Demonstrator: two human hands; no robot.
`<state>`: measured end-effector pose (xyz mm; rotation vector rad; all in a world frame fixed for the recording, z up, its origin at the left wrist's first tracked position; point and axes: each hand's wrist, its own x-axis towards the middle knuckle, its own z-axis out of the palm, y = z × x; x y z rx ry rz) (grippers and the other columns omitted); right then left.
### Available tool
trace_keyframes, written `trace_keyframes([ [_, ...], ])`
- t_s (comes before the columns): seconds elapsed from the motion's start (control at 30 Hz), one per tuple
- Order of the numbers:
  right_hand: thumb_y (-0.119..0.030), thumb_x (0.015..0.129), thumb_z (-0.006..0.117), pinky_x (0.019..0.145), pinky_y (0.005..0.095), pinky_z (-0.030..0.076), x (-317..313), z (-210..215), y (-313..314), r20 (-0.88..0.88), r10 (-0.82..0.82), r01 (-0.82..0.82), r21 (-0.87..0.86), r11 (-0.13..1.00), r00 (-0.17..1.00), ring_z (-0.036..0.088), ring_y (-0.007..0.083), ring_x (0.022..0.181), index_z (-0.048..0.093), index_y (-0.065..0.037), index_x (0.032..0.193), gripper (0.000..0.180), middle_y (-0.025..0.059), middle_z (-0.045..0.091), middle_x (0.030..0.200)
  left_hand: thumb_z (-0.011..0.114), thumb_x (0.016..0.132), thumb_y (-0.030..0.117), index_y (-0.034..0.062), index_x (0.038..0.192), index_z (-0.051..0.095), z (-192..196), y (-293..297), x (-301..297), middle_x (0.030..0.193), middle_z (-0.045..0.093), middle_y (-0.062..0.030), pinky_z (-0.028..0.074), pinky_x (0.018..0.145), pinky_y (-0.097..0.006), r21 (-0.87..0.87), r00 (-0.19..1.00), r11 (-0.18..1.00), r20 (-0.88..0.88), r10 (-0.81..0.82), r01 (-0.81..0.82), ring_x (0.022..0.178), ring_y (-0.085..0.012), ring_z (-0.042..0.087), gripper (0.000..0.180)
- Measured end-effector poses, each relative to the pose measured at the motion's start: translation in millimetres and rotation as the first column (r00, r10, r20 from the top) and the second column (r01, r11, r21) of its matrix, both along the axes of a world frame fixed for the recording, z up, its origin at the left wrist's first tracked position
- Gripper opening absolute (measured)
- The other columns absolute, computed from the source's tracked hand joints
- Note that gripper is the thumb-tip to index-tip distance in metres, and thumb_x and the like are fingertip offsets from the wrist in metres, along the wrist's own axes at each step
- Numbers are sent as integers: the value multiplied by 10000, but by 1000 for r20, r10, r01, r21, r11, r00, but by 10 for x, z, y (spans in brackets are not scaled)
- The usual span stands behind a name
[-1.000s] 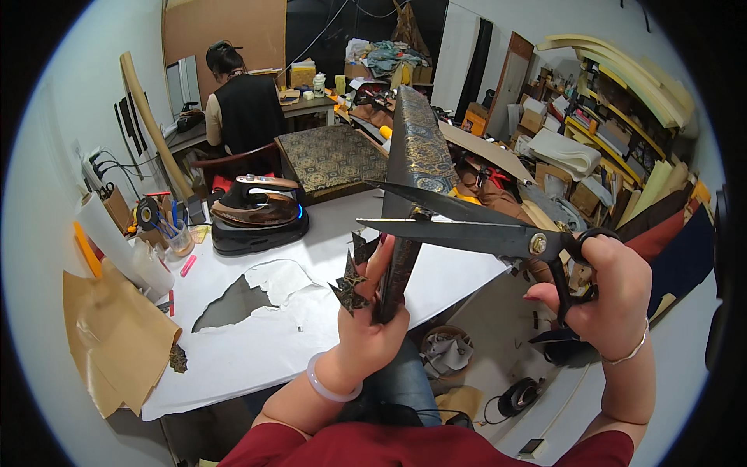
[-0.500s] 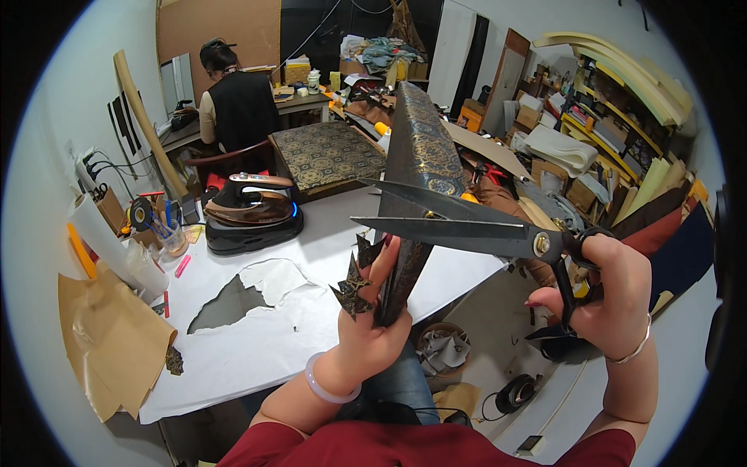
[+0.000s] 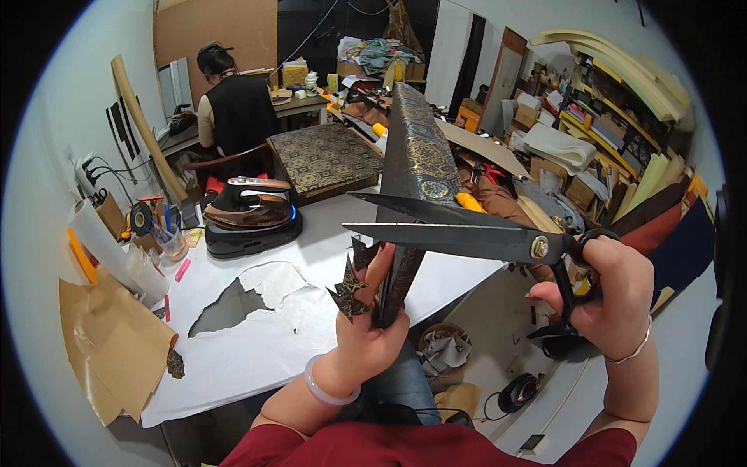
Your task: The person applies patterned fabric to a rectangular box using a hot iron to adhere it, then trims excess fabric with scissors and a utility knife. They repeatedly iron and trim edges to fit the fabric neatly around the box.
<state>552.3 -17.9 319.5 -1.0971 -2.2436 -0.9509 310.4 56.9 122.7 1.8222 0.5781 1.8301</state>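
Brocade panel [image 3: 416,167] stands upright off the bench's [image 3: 249,350] near edge, pinched low by my left hand [image 3: 366,335]; my right hand [image 3: 611,300] grips the open scissors [image 3: 459,229] across it.

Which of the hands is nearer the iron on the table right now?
Left. The left hand holds the patterned fabric panel over the white table, just right of the iron. The right hand grips the scissors farther right, past the table edge.

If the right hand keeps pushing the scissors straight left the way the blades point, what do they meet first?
Most likely the tall brocade-covered panel that the left hand holds upright: the open scissors in the right hand already straddle its edge, though depth is uncertain.
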Motion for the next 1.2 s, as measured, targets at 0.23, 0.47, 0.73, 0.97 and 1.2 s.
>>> trace_keyframes([
  [0.23,-412,654,967,607,283,533,109,-175,2,-270,25,-41,-50,998,962,668,209,654,543,-31,1051,695,100,669,796,491,796,-163,-65,1554,393,9,14,15,1594,423,-214,455,985,-295,15,998,1000,56,9,-9,1282,-226,549,770],
  [0.47,-317,870,848,717,351,529,471,-1952,914,-631,-598,46,-668,743,494,657,247,768,581,-2,999,432,150,695,885,609,841,-116,-71,1457,488,-50,-110,-201,1415,525,-143,379,1064,-329,-65,961,960,25,275,-273,1324,-239,435,629],
  [0.73,-304,888,785,862,521,542,227,-3551,2112,-217,-718,305,-797,522,662,686,481,974,625,65,1047,434,292,704,1017,654,895,-106,-51,1557,379,-184,-138,-460,1475,528,-168,405,1085,-329,162,923,918,198,329,-362,1305,-233,520,719],
  [0.97,-151,895,713,895,517,563,202,-3581,2490,-17,-619,358,-804,475,785,685,498,1001,633,123,1026,314,362,689,1054,561,812,-88,-12,1375,551,42,-264,-673,1076,647,-203,498,737,-352,125,933,928,137,334,-351,799,-349,561,569],
  [1.2,-202,911,739,941,459,558,47,-3596,2639,263,-533,527,-730,435,804,653,433,1100,709,85,1062,326,313,686,1126,520,845,-154,-95,1524,312,76,-285,-793,1576,413,-316,211,1220,-384,193,932,926,-99,348,-326,1510,-385,390,712],
])
